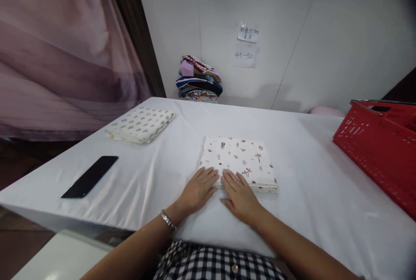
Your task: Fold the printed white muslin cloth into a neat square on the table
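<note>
In the head view a folded white cloth [240, 154] with small plant prints lies on the white-covered table [302, 163] in front of me. My left hand [199, 189] rests flat at its near left corner, fingertips on the fabric. Beside it, my right hand [238, 197] lies flat on the near edge with its fingers stretched out. Neither hand grips anything. At the far left of the table sits another folded cloth [141, 125], cream with grey prints, apart from my hands.
A black phone [90, 177] lies on the table's left side. On the right stands a red plastic basket [377, 150]. Behind the table's far edge rises a stack of folded fabrics [199, 81] against the wall. A pink curtain [58, 54] hangs at left.
</note>
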{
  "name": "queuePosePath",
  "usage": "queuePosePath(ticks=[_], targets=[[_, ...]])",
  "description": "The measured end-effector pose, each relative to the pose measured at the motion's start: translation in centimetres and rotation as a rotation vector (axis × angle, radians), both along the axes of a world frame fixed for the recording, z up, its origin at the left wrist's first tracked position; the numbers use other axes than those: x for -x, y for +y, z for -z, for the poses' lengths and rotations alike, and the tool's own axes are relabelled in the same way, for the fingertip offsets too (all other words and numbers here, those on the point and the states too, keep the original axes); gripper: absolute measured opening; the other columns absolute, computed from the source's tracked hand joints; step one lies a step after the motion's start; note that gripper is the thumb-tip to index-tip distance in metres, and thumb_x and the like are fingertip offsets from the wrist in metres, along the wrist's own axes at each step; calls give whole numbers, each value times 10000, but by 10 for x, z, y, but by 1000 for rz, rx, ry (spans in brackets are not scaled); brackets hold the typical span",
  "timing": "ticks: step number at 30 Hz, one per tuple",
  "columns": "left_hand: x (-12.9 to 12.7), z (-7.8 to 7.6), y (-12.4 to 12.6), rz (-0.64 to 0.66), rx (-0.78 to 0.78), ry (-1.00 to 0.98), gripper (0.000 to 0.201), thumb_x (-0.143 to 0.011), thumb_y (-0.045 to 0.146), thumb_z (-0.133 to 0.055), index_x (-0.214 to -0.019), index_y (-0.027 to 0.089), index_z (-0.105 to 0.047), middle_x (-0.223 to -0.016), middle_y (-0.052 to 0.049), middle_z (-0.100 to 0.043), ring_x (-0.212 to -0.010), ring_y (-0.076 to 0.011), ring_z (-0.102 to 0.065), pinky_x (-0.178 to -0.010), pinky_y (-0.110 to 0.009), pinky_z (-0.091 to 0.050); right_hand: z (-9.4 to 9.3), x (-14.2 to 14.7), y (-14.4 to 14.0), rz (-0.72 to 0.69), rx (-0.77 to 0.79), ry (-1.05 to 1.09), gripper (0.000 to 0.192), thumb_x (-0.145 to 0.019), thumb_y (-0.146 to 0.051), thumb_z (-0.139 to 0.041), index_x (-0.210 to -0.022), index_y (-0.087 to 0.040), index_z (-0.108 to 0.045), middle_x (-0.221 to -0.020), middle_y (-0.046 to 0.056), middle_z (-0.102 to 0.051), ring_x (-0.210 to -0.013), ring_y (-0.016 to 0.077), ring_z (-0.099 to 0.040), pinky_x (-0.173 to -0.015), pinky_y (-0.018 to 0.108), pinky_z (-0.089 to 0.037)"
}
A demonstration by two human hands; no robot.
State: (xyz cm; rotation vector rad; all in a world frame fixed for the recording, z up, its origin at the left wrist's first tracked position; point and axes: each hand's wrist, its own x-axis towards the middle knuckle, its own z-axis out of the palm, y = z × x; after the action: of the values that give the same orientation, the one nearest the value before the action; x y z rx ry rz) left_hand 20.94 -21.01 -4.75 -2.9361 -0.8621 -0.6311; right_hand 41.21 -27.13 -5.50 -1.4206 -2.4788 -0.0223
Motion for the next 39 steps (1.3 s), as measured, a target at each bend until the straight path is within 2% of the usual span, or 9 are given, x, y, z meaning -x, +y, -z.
queuePosePath(ticks=[4, 6, 9, 12, 15, 20, 25, 33, 39], targets=[[13, -6, 6, -103, 107, -210, 220, -879, 253, -464, -1000, 214, -644, -1122, -52, -645, -1173, -209, -496, -1002, -431, -378, 5, -2, -6, -4, -34, -21, 567, -911, -355, -400, -1405, -94, -302, -1463, 143, -269, -1367, 252, -188, -1090, 491, -215], [16, -8, 13, -230, 182, -361, 190, -860, 267, -489, -860, 206, -668, -1052, -58, -659, -1082, -196, -548, -938, -382, -433, 4, -2, -6, 2, -45, -30, 563, -913, -353, -395, -1401, -86, -308, -1462, 143, -272, -1365, 254, -193, -1089, 487, -215], [14, -11, 27, -456, 371, -539, 173, -821, 294, -512, -817, 199, -657, -995, -48, -652, -908, -160, -596, -778, -289, -489, 4, -2, -5, 10, -54, -31, 562, -909, -351, -406, -1398, -89, -316, -1461, 139, -279, -1362, 257, -202, -1087, 480, -218], [7, -18, 39, -632, 579, -560, 177, -785, 339, -531, -806, 204, -644, -830, -9, -654, -716, -130, -588, -657, -248, -467, 6, -2, -5, 12, -65, -20, 559, -901, -339, -421, -1395, -96, -323, -1459, 140, -285, -1360, 258, -209, -1083, 479, -224], [-2, -25, 46, -726, 672, -522, 224, -765, 413, -549, -751, 202, -624, -709, 10, -632, -642, -125, -564, -619, -243, -432, 8, -3, -5, 5, -83, -4, 545, -894, -308, -429, -1391, -109, -331, -1458, 136, -290, -1360, 251, -212, -1079, 483, -228], [-12, -27, 51, -761, 678, -396, 248, -728, 453, -590, -709, 206, -575, -727, 9, -636, -660, -134, -556, -599, -244, -386, 8, -4, -5, -1, -85, 8, 541, -883, -284, -434, -1392, -128, -333, -1459, 123, -294, -1360, 239, -218, -1076, 471, -237], [-10, -28, 54, -783, 719, -281, 247, -699, 441, -617, -696, 203, -550, -700, 12, -624, -649, -138, -549, -566, -242, -358, 7, -4, -5, 8, -86, -2, 544, -884, -295, -428, -1394, -131, -331, -1465, 117, -282, -1362, 240, -207, -1076, 466, -233], [-4, -35, 47, -769, 757, -282, 266, -692, 451, -608, -686, 196, -533, -688, 4, -620, -632, -141, -542, -551, -243, -349, 6, -4, -5, 2, -77, 3, 557, -882, -304, -434, -1398, -126, -322, -1467, 120, -279, -1364, 243, -198, -1081, 460, -219], [-3, -41, 43, -699, 755, -230, 261, -687, 405, -596, -577, 184, -510, -589, -1, -569, -555, -132, -481, -524, -257, -313, 7, -5, -5, -12, -76, 16, 570, -885, -317, -428, -1409, -133, -299, -1467, 123, -278, -1364, 246, -197, -1081, 468, -209]])
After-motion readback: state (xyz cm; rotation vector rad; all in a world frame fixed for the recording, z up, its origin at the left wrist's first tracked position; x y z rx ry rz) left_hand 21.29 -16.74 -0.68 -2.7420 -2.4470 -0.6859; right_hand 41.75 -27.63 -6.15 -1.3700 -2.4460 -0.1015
